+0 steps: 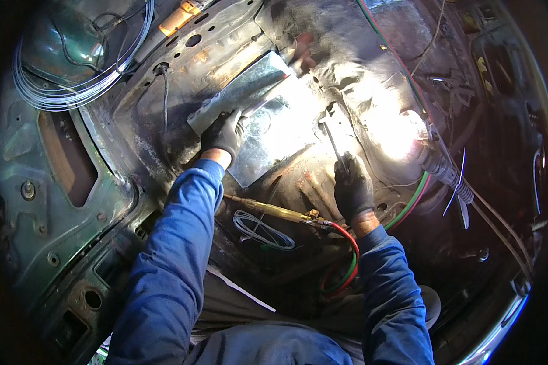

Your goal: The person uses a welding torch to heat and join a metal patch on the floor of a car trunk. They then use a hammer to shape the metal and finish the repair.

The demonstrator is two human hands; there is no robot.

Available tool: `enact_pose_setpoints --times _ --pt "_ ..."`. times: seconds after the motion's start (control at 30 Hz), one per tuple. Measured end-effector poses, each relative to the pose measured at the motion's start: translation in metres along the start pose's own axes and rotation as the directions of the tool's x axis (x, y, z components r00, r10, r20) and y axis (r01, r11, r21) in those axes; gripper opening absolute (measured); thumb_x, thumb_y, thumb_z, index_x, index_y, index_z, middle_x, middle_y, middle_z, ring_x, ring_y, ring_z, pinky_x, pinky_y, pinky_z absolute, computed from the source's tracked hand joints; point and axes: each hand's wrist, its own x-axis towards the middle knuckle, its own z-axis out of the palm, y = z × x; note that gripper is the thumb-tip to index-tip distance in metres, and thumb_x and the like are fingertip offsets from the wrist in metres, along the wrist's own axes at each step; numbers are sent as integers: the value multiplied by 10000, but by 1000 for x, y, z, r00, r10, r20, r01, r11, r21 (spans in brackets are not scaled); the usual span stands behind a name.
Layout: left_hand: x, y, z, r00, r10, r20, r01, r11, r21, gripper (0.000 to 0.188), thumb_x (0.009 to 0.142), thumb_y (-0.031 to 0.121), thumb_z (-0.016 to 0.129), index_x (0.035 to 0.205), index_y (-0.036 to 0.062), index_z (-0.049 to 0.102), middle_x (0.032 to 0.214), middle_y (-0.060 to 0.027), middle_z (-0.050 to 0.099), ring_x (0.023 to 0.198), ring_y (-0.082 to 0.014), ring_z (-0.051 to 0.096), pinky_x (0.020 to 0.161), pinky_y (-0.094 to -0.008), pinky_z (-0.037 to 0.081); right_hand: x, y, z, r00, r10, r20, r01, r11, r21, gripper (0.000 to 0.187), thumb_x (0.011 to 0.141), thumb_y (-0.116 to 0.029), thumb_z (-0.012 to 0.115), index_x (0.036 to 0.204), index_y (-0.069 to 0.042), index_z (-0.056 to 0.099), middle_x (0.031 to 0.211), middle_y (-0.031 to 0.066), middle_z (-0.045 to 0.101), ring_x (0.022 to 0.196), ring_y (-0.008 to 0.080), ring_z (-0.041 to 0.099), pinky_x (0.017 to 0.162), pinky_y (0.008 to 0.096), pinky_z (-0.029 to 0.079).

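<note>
Blue sleeves (173,255) nearest the camera, rising from the lower edge. Bodywork (137,143) beneath: worn, brown-grey, rust-stained, pierced by round holes. Green panel (27,143) along the left side, with a long cutout.

Sheet (265,131) lies at upper centre on the bodywork, set askew. Appearance: bare grey metal, straight-edged, pointed corners, mottled finish; a few faint marks near its middle. Right part washed out by glare; its edge there is hard to trace.

Wire coil (64,103) at upper left: silvery, many loose turns. Red hose (347,235) and green hose (414,199) curve near the right forearm. Torch (274,210), brass-coloured, lies below the sheet, joined to the red hose. Lamp (431,149) to the right, lit, very bright.

Left hand (224,132), dark-gloved, rests on the sheet's left part, fingers bent. A slim pale strip extends from the fingertips across the sheet; cannot tell whether it is pinched. Right hand (353,187), dark-gloved, grasps a tool (331,137): thin, grey, pointing up and away, tip beside a dark hole right of the sheet.
</note>
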Motion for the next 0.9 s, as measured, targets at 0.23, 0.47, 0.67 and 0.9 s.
enact_pose_setpoints --times 0.23,0.47,0.67,0.9 --pt "28 -50 27 990 129 -61 -135 986 -98 407 1082 343 591 1390 96 688 1322 -238 707 1213 -428 677 1027 -479 539 29 -29 2 980 124 158 -143 984 110 476 1111 -202 497 1560 -47 508 1242 272 711 1041 423 729 874 526 585" --pt "50 -54 20 981 161 107 -141 974 -176 433 1107 365 566 1392 59 676 1330 -243 710 1242 -409 680 1051 -450 535 56 -63 11 966 257 -30 -211 849 484 526 1119 -196 573 1578 31 453 926 170 679 736 184 571 692 378 523" --pt "51 -60 11 981 160 106 -136 969 -207 447 1117 361 576 1380 13 674 1317 -248 721 1232 -388 693 1059 -423 535 89 -69 47 988 155 -16 -132 887 443 559 1120 -152 520 1664 -106 399 995 214 661 806 263 601 748 419 531" --pt "40 -50 14 989 81 124 -74 996 -54 492 1091 484 534 1434 157 668 1394 -198 683 1295 -425 636 1094 -496 509 109 -74 44 974 222 32 -204 816 542 555 1114 -111 484 1664 -157 426 1121 215 707 880 260 662 781 406 546"
